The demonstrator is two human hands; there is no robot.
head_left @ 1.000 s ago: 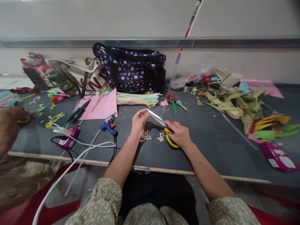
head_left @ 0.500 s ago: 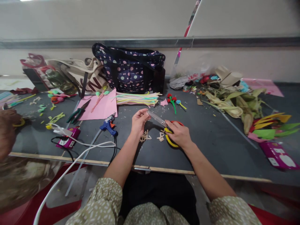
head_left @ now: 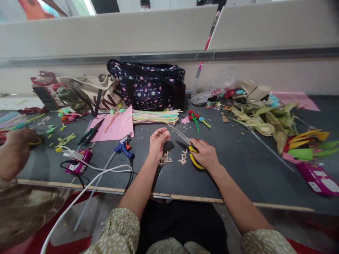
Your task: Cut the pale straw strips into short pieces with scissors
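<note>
My right hand (head_left: 203, 154) grips a pair of scissors (head_left: 181, 134) by its yellow and red handles, the blades pointing up and left. My left hand (head_left: 159, 141) is pinched closed just left of the blade tips; what lies between its fingertips is too small to make out. Under my hands are two small piles on the dark table: pale cut pieces (head_left: 165, 158) on the left and a smaller heap of pale pieces (head_left: 183, 157) beside the scissors handles.
Behind lie a bundle of pipe cleaners (head_left: 156, 116), pink sheet (head_left: 123, 123) and patterned bag (head_left: 148, 88). A blue glue gun (head_left: 124, 146), pliers (head_left: 90, 133) and white cable (head_left: 106, 170) lie left, near another person's hand (head_left: 17, 150). Corn husks (head_left: 265, 118) lie right.
My left hand has drawn slightly away from the scissors' tips, leaving a gap. The scissors stay in my right hand. The view has tilted up a little.
</note>
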